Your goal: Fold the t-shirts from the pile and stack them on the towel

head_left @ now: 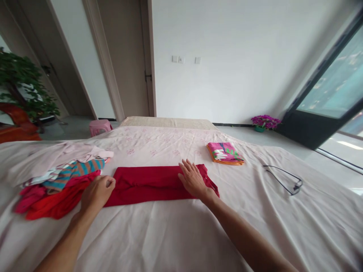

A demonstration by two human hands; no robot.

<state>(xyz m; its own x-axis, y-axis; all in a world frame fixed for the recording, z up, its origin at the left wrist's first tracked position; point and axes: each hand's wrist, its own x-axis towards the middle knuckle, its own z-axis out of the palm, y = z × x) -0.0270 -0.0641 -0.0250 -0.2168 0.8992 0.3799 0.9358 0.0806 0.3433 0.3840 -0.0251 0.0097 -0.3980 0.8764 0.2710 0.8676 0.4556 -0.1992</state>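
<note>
On the sheet (159, 236), the red cloth (150, 189) lies long axis left-to-right; right hand (191, 177), spread flat, covers its right part; left hand (98, 192) curls beside its left end, grip unclear.

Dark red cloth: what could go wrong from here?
The dark red cloth is creased along its length; pressing it might set the wrinkles.
Its right end, beside the right hand, looks uneven and could slip out of line.
The left hand sits between cloth and clothes pile; a sideways sweep might disturb the pile.
</note>
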